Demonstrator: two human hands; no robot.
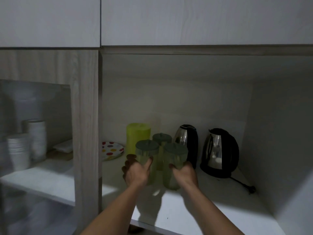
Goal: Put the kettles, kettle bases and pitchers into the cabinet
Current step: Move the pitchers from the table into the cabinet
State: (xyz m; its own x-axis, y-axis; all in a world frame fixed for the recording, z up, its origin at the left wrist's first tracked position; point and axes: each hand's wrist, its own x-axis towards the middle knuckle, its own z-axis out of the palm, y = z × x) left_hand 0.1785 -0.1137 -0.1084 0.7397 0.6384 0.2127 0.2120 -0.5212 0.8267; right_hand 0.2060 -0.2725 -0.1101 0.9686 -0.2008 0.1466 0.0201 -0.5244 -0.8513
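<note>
Inside the open cabinet, my left hand grips a pale green pitcher with a grey-green lid. Beside it, my right hand grips a second matching pitcher. Both stand on or just above the white shelf. A third lidded pitcher stands behind them. Further right stand two steel-and-black kettles: one near the pitchers, the other on its black base with a cord trailing right.
A tall lime-green container and a stack of polka-dot plates sit at the back left of the shelf. A wooden divider separates the left compartment, where stacks of white cups show behind glass.
</note>
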